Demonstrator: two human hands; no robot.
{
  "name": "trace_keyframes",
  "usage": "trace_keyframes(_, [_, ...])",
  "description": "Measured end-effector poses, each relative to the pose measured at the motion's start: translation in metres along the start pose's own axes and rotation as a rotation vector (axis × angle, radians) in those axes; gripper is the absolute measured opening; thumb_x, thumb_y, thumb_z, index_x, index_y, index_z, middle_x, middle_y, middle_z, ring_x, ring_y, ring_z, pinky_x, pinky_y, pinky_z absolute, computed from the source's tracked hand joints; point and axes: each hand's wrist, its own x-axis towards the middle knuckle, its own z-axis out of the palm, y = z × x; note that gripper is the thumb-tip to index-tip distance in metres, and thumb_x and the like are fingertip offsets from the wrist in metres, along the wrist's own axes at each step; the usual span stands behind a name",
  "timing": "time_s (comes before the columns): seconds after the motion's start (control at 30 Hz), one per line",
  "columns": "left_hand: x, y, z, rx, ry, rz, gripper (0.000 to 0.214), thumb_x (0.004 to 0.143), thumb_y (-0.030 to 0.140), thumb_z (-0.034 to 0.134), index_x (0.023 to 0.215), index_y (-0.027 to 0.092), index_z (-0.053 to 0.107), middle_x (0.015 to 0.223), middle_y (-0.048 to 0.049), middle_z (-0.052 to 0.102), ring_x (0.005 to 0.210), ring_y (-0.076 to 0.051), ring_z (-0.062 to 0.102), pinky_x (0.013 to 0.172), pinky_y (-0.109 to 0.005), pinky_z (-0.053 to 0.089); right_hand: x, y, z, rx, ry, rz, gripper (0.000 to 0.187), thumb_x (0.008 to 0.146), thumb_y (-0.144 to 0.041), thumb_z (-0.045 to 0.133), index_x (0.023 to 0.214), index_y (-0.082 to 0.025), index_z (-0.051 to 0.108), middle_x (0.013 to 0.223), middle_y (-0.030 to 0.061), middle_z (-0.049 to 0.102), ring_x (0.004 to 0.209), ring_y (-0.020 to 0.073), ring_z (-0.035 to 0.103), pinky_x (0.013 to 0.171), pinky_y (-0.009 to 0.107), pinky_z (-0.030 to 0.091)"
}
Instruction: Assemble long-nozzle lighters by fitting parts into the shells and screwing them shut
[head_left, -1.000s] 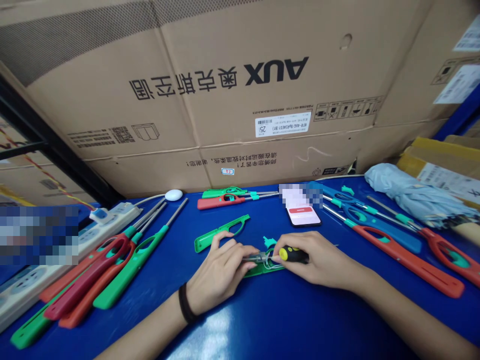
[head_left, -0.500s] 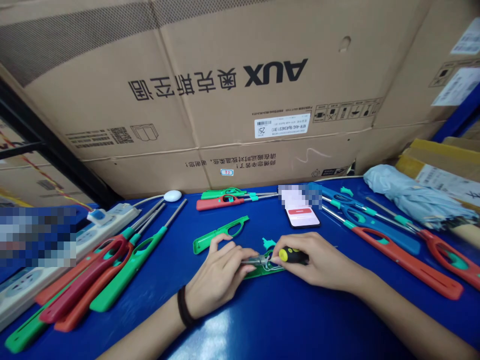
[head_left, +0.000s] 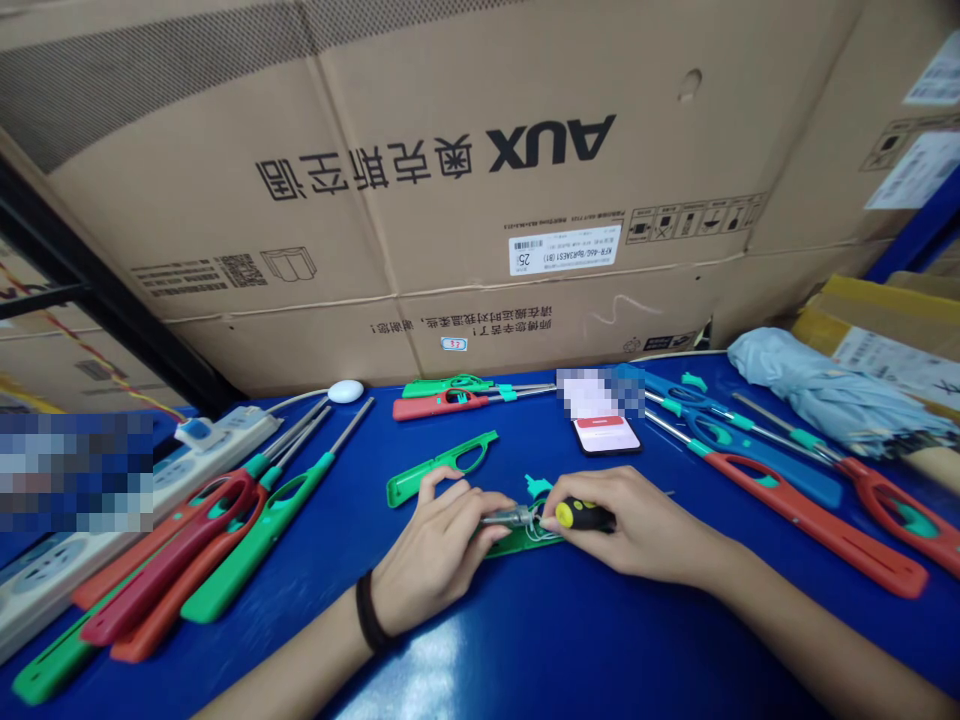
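Note:
My left hand (head_left: 435,545), a dark band at its wrist, pinches a clear, greyish fuel tank (head_left: 514,517) between thumb and fingers. Beneath it lies a green lighter half-shell (head_left: 525,542), partly covered by both hands. My right hand (head_left: 637,520) is closed around a screwdriver (head_left: 586,514) with a black and yellow handle. Its fingertips meet at the tank's right end, by a thin white wire (head_left: 541,534); whether they grip the wire is hidden. A teal trigger (head_left: 537,486) shows just behind. The other green half-shell (head_left: 431,473) rests apart, beyond my left hand.
Several long-necked lighters lie left, beside a white power strip (head_left: 67,560). More lie right, including a red lighter (head_left: 817,520). A red lighter (head_left: 439,403) and a phone (head_left: 607,435) sit behind. A large cardboard box (head_left: 420,230) walls the back; a light-blue umbrella (head_left: 810,390) lies right.
Both hands stay in nearly the same place. The fuel tank and the screwdriver handle have shifted very slightly in my fingers.

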Motion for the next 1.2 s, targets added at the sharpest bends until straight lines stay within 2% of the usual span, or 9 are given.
trace_keyframes(0.3, [0.0013,-0.0007,0.0005,-0.033,-0.024,-0.009,0.016,0.098,0.019,0.041,0.110,0.018,0.051,0.100,-0.0027,0.068,0.081,-0.016,0.060,0.093,-0.037,0.025,-0.0006,0.0007,-0.0010,0.020,0.006,-0.005,0.011,0.084,-0.014,0.058,0.089,-0.023,0.062,0.084,-0.0029,0.067,0.073,0.0118,0.060,0.065,0.020,0.039])
trace_keyframes(1.2, [-0.0001,0.0011,0.0004,-0.012,-0.013,-0.004,0.015,0.098,0.020,0.039,0.107,0.019,0.051,0.097,-0.0036,0.069,0.079,-0.017,0.062,0.092,-0.038,0.029,0.0008,-0.0035,-0.0012,-0.001,0.004,0.004,0.012,0.083,-0.013,0.057,0.088,-0.022,0.063,0.080,-0.0018,0.067,0.068,0.0119,0.060,0.062,0.020,0.039])
